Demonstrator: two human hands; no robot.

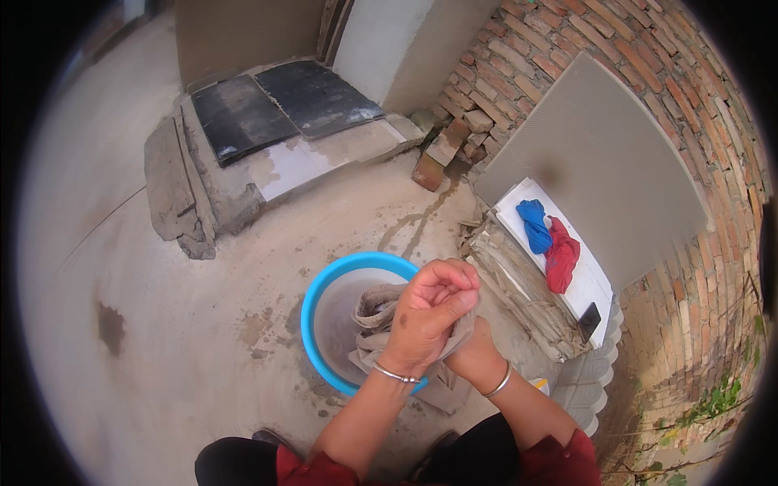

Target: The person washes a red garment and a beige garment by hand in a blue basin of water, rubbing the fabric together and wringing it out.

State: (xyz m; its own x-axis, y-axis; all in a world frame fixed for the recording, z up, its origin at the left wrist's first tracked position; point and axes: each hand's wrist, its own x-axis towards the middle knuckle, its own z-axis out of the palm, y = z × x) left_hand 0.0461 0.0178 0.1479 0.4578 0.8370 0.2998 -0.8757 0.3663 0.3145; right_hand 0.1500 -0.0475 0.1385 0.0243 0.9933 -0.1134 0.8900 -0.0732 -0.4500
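Note:
A blue plastic basin (pixel 313 331) stands on the concrete ground before me, with cloudy water inside. Wet beige cloth (pixel 377 310) lies bunched in it, and part of the cloth hangs over the rim on the right. Above the basin's right side, my left hand (pixel 428 313) is curled with its fingers bent around a raised part of the cloth. My right hand (pixel 477 355) is just behind and below it, against the same cloth; its fingers are mostly hidden. Each wrist wears a silver bangle.
To the right, a white board (pixel 583 285) carries a blue cloth (pixel 535 228), a red cloth (pixel 562 255) and a dark phone (pixel 589 321). A grey panel (pixel 608 164) leans on the brick wall (pixel 693 121). A concrete step (pixel 316 158) lies ahead, near loose bricks (pixel 447 143).

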